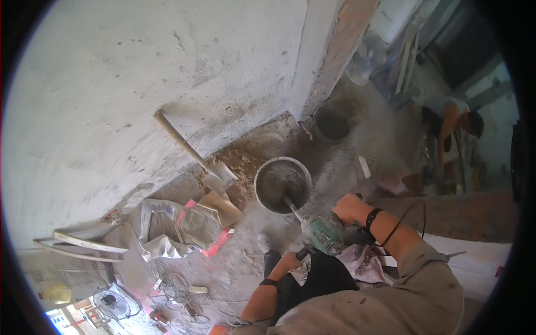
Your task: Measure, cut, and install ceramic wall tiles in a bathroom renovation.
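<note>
Tan shirt cloth [368,307] lay nearest the camera, filling the lower edge, with the wearer's dark trousers [329,276] showing beyond it. Both hands were closed around a green mixing drill [324,233], one on each side: the left hand [289,262] wrapped a black side handle [304,252], and the right hand [349,209] was curled in a fist at the opposite side, its grip partly hidden by its own fingers. Tilted away from the body, the drill sent its shaft [291,206] down into a round bucket [257,187] on the dusty floor, where the lower end was sunk in a grey mix [277,180]. Just left of the bucket, a shovel [192,152] leaned with its wooden handle against the pale wall [167,56] and its blade down near scattered brown debris. Nearer the wearer lay an open bag [200,226] of grey powder. Beyond the bucket stood a darker pail [318,125], and at the far right a co-worker [452,114] bent forward in hazy air. At lower left, a fan [111,304] stood near tangled cables [181,298].
</note>
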